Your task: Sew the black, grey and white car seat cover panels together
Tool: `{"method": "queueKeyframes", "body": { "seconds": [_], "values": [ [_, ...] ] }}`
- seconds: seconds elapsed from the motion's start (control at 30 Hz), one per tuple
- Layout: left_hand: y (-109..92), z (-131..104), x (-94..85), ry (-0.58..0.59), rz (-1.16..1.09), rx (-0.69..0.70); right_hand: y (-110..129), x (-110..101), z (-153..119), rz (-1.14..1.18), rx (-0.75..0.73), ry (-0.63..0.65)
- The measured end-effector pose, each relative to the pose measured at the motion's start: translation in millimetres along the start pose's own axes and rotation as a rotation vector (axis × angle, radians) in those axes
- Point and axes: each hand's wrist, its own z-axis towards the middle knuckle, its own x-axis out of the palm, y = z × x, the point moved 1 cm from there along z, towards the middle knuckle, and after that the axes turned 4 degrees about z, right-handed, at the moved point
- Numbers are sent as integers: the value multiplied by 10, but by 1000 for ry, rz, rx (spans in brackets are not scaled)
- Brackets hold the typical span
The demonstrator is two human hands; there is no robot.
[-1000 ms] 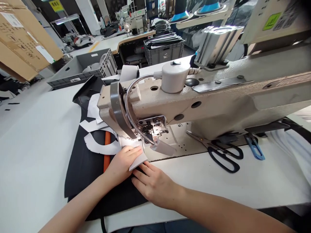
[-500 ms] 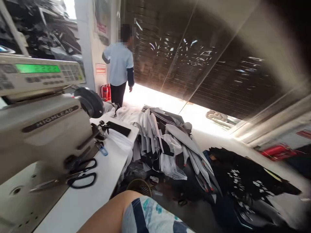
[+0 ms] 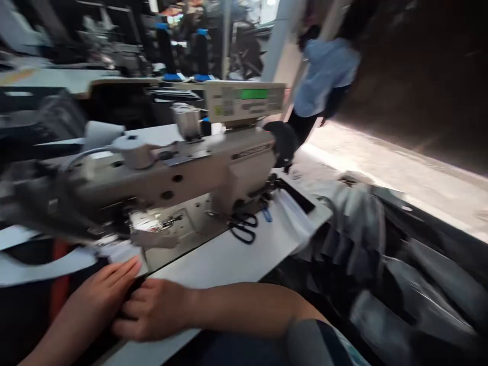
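Note:
My left hand (image 3: pixel 109 287) lies flat with its fingers stretched out over the end of a pale strip of fabric (image 3: pixel 57 267), just in front of the sewing machine's needle area. Close beside it, my right hand (image 3: pixel 154 310) has its fingers curled at the edge of dark fabric (image 3: pixel 28 310); its fingertips are partly hidden. The grey sewing machine (image 3: pixel 190 178) stands across the white table (image 3: pixel 217 264), and a small light shines at its needle plate. Motion blurs the finer detail there.
Black-handled scissors (image 3: pixel 244 229) and a blue clip (image 3: pixel 267 212) lie by the machine's base. Heaped grey and white cut pieces (image 3: pixel 354 218) sit at the right. A person in a light blue shirt (image 3: pixel 324 71) stands behind, near a big dark shutter (image 3: pixel 427 91).
My view has swung left, bringing the whole sewing machine and both my hands into sight. Earlier only my right arm showed. The person in blue now appears further right in the picture.

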Motion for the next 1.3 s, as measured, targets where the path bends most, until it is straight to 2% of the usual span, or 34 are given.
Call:
{"method": "queueKeyframes", "body": {
  "seconds": [0.03,0.1,0.17,0.3,0.53,0.73,0.93,1.2,1.3],
  "values": [
    [-23,-206,-124,19,102,-53,19,53,40,64,-43,-59],
    [-87,-414,-256,66,283,-114,23,169,87,171,8,-184],
    [-123,-425,-273,90,361,-157,41,260,100,193,16,-277],
    [-164,-305,-241,23,247,-263,119,288,77,169,22,-368],
    [-132,-315,-278,-4,175,-149,115,274,82,195,64,-352],
    [6,-266,-224,29,227,-193,88,308,58,153,70,-438],
    [214,-265,-215,28,202,-199,6,295,18,145,28,-430],
    [268,-243,-246,46,113,-214,270,363,315,64,39,-279],
    [273,-238,-242,27,105,-213,306,410,377,92,49,-292]
  ]
}}
